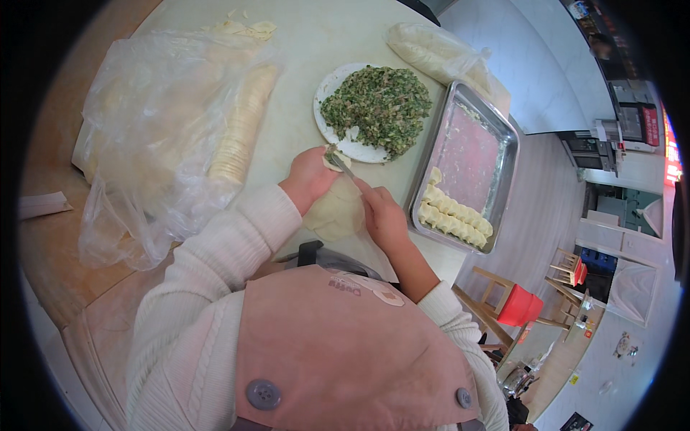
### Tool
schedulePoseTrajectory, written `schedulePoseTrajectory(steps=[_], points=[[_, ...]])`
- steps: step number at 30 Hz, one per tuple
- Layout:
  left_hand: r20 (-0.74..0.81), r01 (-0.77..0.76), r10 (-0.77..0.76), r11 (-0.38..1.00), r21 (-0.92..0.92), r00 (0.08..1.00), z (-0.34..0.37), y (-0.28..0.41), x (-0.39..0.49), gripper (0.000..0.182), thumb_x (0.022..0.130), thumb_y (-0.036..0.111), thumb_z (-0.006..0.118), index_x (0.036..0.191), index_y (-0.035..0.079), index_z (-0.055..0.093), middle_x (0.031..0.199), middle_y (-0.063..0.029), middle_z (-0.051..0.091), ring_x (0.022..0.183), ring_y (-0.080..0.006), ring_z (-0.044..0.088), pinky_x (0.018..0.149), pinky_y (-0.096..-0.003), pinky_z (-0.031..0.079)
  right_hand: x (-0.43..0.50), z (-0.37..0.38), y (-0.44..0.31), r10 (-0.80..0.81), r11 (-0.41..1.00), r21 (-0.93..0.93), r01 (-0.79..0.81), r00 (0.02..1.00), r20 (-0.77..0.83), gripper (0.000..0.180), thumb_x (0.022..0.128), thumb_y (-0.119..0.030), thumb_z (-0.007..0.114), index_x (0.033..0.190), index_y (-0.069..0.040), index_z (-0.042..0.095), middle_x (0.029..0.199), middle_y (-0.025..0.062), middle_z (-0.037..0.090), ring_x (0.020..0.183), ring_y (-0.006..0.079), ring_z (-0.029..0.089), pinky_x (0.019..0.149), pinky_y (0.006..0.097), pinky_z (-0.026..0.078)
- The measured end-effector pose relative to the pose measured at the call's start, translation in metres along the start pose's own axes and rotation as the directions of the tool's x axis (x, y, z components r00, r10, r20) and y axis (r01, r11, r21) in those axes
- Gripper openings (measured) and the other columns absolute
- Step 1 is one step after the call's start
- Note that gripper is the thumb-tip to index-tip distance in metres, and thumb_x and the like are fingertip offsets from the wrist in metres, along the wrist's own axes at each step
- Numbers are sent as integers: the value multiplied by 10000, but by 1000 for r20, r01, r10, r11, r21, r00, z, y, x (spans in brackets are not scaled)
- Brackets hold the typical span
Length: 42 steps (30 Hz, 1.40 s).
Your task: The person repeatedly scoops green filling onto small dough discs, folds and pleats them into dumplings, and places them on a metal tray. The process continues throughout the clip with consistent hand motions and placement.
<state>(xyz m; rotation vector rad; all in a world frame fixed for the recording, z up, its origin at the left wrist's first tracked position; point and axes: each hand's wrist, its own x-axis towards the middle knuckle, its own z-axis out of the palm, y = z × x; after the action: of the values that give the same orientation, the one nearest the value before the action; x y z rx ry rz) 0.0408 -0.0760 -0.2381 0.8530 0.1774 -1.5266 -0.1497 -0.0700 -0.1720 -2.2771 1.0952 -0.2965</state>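
My left hand [311, 175] holds a round dough wrapper [338, 161] near the table's middle. A metal spreading tool [343, 165] is in my right hand [385, 215], its tip on a bit of green filling on the wrapper. Just beyond my hands, a white plate [325, 122] carries a mound of chopped green filling [374, 108]. A pale sheet or bag [337, 210] lies beneath my hands. To the right, a metal tray [471, 249] holds rows of folded dumplings [455, 218] at its near end.
Left on the table, a clear plastic bag [156, 124] covers a long stack of wrappers [242, 126]. Dough scraps [248, 29] lie at the far left. Another filled plastic bag [439, 51] rests beyond the tray. Wooden chairs, one with a red seat [520, 305], stand on the right.
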Motion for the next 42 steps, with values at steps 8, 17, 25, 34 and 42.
schedulePoseTrajectory(steps=[8,17,25,34,42], points=[[-87,25,-39,987,-157,995,16,19,-4,351,1005,107,309,1269,-100,411,1296,-242,483,1199,-369,497,1041,-516,409,33,-13,7,70,993,-84,-82,989,-131,385,924,-125,503,1290,-230,557,926,120,593,807,328,619,691,427,508],[-72,51,-60,990,-133,996,17,34,-7,359,996,91,294,1269,-114,405,1297,-254,482,1193,-368,503,1040,-501,416,34,-7,13,22,997,-71,-28,997,-77,365,935,-145,488,1276,-253,563,944,119,589,812,334,622,696,425,510],[-66,52,-61,991,-122,996,19,39,-11,366,1005,95,295,1286,-127,372,1320,-264,458,1214,-379,485,1065,-510,395,30,-5,4,-30,995,-98,31,1000,10,374,919,-95,504,1268,-209,574,901,119,591,812,327,612,708,411,502],[-96,-1,-15,986,-165,995,10,40,-7,376,1015,115,309,1290,-137,356,1321,-267,453,1215,-373,485,1056,-516,400,37,-2,-5,-47,993,-103,48,999,18,382,915,-101,509,1276,-214,560,911,134,583,808,343,612,705,427,503],[83,5,-13,995,102,996,20,51,-56,320,1008,144,398,1250,-52,474,1224,-176,559,1117,-281,576,964,-449,476,48,-16,-1,72,982,-165,-92,990,-119,396,885,-93,567,1273,-171,559,973,132,566,854,351,580,759,425,483]])
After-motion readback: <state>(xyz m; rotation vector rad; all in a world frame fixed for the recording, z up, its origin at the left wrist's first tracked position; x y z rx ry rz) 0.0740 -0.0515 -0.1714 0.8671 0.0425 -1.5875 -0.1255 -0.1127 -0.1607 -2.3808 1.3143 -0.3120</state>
